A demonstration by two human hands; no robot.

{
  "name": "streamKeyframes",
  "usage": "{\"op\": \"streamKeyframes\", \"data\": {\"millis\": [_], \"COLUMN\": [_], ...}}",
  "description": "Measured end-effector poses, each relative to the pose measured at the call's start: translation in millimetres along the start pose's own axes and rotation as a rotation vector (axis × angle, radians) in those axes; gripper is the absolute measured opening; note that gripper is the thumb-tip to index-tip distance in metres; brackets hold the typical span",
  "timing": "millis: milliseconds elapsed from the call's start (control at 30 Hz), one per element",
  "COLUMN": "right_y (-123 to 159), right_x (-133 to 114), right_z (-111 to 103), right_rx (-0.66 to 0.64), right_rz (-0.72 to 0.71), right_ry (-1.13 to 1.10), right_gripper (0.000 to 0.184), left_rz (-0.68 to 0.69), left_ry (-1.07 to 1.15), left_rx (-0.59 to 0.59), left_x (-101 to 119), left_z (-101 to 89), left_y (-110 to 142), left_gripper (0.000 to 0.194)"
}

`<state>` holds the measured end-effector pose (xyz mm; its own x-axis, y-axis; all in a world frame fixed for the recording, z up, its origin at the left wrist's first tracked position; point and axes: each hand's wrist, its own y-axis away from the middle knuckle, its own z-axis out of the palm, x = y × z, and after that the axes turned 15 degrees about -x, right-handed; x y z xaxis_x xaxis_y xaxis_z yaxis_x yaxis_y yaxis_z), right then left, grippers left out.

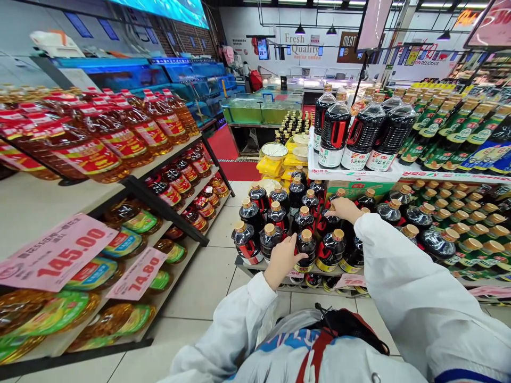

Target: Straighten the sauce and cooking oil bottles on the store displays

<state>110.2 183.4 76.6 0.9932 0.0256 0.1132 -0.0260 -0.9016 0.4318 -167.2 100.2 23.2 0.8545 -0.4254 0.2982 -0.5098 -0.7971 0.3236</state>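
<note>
Large dark soy sauce bottles with tan caps stand in rows on a low display shelf in front of me. My left hand [285,260] is at the front row, thumb and fingers apart, beside a front bottle [306,246]; whether it touches the bottle is hard to tell. Farther back and to the right, my right hand [346,210] reaches over the rows, its fingers curled at the top of a bottle [328,223]. That bottle is partly hidden by the hand and its neighbours. Another front-row bottle [331,250] stands between my two hands.
Bigger soy sauce bottles [361,135] stand on a raised white ledge [355,174] behind. Green-labelled bottles [443,127] fill the right side. At left, a shelf rack [167,213] holds cooking oil bottles [151,130]. Yellow bags [269,166] and fish tanks [259,111] are beyond.
</note>
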Motion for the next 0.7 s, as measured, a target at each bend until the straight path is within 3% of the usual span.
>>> {"op": "streamKeyframes", "data": {"millis": [200, 367, 600, 700], "right_y": [-6, -6, 6, 16], "right_x": [17, 17, -3, -26], "right_z": [-6, -10, -26, -45], "right_rx": [-0.019, -0.044, -0.065, 0.025], "right_rz": [-0.122, -0.128, 0.016, 0.026], "right_ry": [0.051, 0.060, 0.025, 0.015], "right_gripper": [0.043, 0.042, 0.053, 0.055], "left_rz": [-0.004, -0.029, -0.022, -0.023], "left_ry": [0.000, -0.016, -0.026, -0.016], "left_rx": [0.011, 0.010, 0.030, 0.024], "left_x": [1, 1, -1, 0], "left_z": [0.0, 2.3, 6.3, 5.5], "left_y": [-1, -2, -1, -1], "left_gripper": [0.073, 0.074, 0.073, 0.071]}}
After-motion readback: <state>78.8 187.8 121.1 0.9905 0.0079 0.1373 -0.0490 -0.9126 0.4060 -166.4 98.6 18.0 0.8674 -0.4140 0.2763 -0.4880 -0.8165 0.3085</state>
